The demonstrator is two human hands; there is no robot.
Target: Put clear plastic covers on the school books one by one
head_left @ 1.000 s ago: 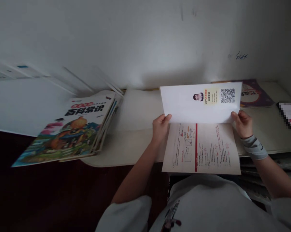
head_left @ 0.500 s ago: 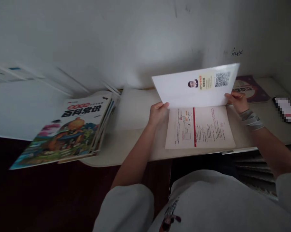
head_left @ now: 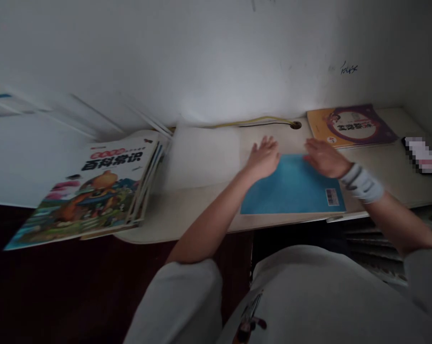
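A closed book with a plain blue cover [head_left: 291, 191] lies near the front edge of the desk, a barcode label at its lower right. Over its upper left corner is my left hand [head_left: 264, 156], fingers stretched out and holding nothing. My right hand [head_left: 326, 157], a little blurred, is at the upper right part of the cover with its fingers extended and nothing in them. Whether either palm presses on the cover, I cannot tell. A grey band [head_left: 362, 183] wraps my right wrist.
Several picture books [head_left: 104, 186] are stacked at the left, jutting past the desk edge. A white sheet [head_left: 205, 157] lies beside them. Behind, a yellow cable [head_left: 252, 122] runs to a hole [head_left: 295, 125]. An orange and purple book [head_left: 352, 125] and a phone [head_left: 424, 155] are on the right.
The open book has been closed, its white inner cover swung down so the blue outside faces up. Both hands have let go of the cover's edges and moved inward.
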